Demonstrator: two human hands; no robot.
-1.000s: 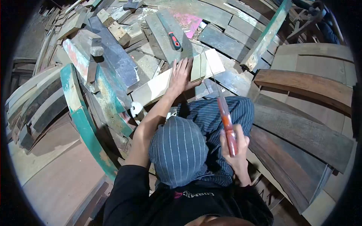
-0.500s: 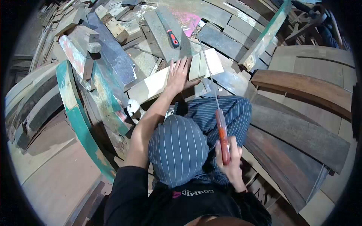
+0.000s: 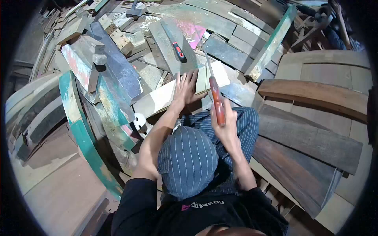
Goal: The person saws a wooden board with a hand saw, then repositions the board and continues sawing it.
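Note:
In my right hand (image 3: 227, 128) is a handsaw (image 3: 215, 94) with a reddish-brown handle, my fingers closed around its lower end. Its narrow blade points away from me, across the right part of a pale wooden board (image 3: 161, 92). My left hand (image 3: 184, 89) lies on that board, left of the blade, with its fingers stretched forward. A line crosses the board's pale face between hand and blade. Whether the teeth are inside a cut is too fine to tell. Beyond my left fingers, a tool with a red and black handle (image 3: 179, 52) rests on a grey plank (image 3: 159, 35).
A green-painted curved timber (image 3: 88, 137) and stacked offcuts (image 3: 112, 55) lie to the left. On the right are a brown curved beam (image 3: 311, 96) and dark planks (image 3: 311, 137). A white object (image 3: 140, 122) sits near my left forearm. Part of another person (image 3: 342, 31) shows at the far right.
My right hand and the saw have moved forward, away from my body, the handle now close to the board. My left hand stays on the board. The view has shifted slightly.

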